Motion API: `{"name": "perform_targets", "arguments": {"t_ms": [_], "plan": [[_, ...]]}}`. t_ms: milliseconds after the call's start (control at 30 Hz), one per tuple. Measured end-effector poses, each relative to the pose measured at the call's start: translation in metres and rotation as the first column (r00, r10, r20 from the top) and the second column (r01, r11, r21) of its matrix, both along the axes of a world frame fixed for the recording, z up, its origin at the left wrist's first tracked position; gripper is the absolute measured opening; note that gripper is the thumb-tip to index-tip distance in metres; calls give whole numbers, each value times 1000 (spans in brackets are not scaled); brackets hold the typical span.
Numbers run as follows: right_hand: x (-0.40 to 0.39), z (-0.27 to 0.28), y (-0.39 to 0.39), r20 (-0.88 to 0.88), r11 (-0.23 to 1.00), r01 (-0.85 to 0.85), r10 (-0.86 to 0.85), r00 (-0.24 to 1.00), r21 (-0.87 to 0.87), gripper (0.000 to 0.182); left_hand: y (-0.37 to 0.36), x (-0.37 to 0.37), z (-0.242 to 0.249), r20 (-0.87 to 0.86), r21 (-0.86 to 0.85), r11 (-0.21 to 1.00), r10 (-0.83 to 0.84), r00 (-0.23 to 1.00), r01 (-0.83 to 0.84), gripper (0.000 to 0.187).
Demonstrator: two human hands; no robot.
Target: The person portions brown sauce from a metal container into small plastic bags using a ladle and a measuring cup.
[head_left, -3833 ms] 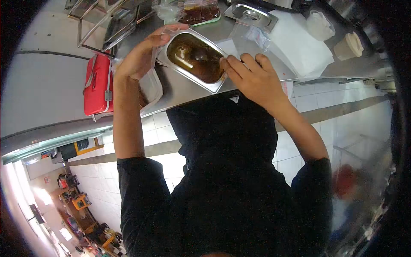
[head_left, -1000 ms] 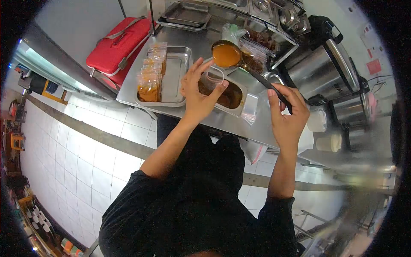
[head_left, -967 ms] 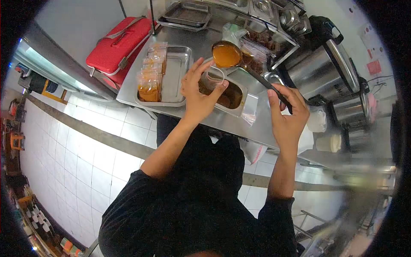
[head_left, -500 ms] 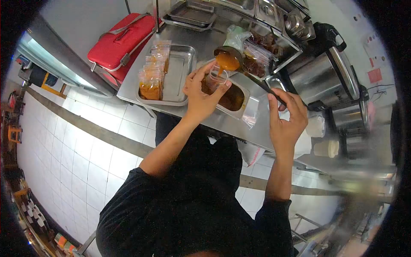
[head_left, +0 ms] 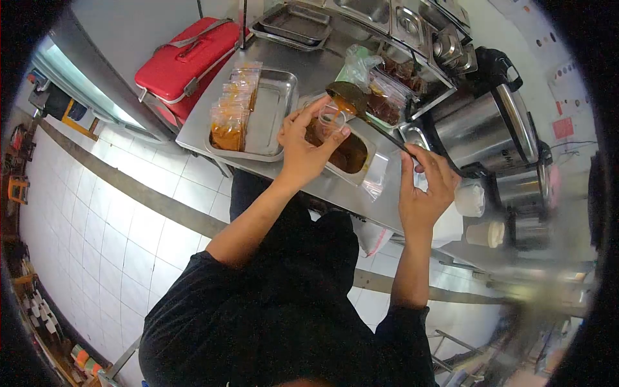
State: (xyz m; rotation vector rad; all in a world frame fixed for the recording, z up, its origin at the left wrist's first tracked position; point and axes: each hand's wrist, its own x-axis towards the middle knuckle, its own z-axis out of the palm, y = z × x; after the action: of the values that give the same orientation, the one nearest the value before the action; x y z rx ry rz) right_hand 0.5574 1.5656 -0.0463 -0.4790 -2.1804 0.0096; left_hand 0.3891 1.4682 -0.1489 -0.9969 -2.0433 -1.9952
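Observation:
My left hand (head_left: 306,142) is closed around a small clear container with a round rim, which looks like a plastic cup (head_left: 333,117). In my right hand (head_left: 427,187) is the dark handle of a ladle (head_left: 349,98). The ladle's bowl is tipped over the cup, and orange-brown sauce (head_left: 340,111) runs down into it. Below both hands sits a steel pan (head_left: 366,169) of dark brown sauce, partly hidden by my left hand. To the left, several zip bags (head_left: 229,129) filled with orange sauce stand in a row on a metal tray (head_left: 278,103).
A red cooler box (head_left: 187,68) is beyond the steel table's left end. Empty trays (head_left: 293,26) are stacked at the back. Bags of dark red food (head_left: 389,97) lie behind the ladle. Large steel pots (head_left: 480,129) and white tubs (head_left: 471,200) stand to the right.
The ladle has tipped further, and less sauce shows in its bowl. My right hand has shifted slightly down and left, while my left hand stays nearly in place with the cup.

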Motion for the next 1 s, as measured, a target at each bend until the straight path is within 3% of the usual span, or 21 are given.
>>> {"name": "perform_targets", "arguments": {"t_ms": [67,133,200,233,300,467,533,567,600,633,700,733,800,867,933,967,1000], "plan": [[-1,-1,0,-11,999,-19,18,1000,-47,20,1,-1,-2,205,73,986,-160,966,148,65],[-3,-2,-2,-26,995,-38,35,999,-94,19,0,0,1,176,72,988,-146,974,135,64],[-5,-4,-3,-86,936,-62,34,996,-346,17,-3,0,6,144,72,990,-133,981,123,63],[-4,-5,-2,-88,937,-63,35,995,-343,17,-5,-1,10,145,26,992,-130,981,127,63],[-3,-11,4,-77,861,-91,60,995,-500,17,-5,1,7,139,-15,992,-124,983,128,62],[16,-25,22,-63,818,-17,-23,998,-575,19,-9,-2,15,237,173,960,-259,936,221,60],[31,-35,36,137,815,124,-55,989,-567,20,-18,-2,35,238,218,944,-296,925,246,60],[35,-38,41,234,761,125,37,972,-637,30,-20,-2,39,229,247,927,-338,913,281,61],[31,-36,35,325,913,74,66,943,-401,37,-23,1,42,225,271,908,-382,896,319,62],[23,-31,21,420,989,-3,65,905,-146,44,-26,4,46,233,262,908,-387,892,326,62],[-8,-7,-25,240,1000,9,-6,971,-14,56,-30,11,58,174,161,904,-422,890,397,66],[-16,-12,-34,247,999,27,-19,969,-30,56,-35,16,64,187,149,899,-434,881,412,66],[-18,-22,-43,47,970,-188,198,979,-156,48,-45,27,73,97,55,881,-474,875,470,67],[-14,-29,-43,45,950,-211,228,973,-232,41,-52,31,69,80,86,860,-509,857,503,66],[-10,-34,-41,31,920,-246,268,963,-304,34,-65,29,60,179,143,804,-594,784,577,62],[-7,-36,-42,-62,806,-330,346,936,-491,27,-66,30,50,216,258,800,-594,775,542,44],[-4,-40,-43,-171,646,-407,397,902,-646,22,-71,29,49,234,246,801,-596,768,546,44]]}}
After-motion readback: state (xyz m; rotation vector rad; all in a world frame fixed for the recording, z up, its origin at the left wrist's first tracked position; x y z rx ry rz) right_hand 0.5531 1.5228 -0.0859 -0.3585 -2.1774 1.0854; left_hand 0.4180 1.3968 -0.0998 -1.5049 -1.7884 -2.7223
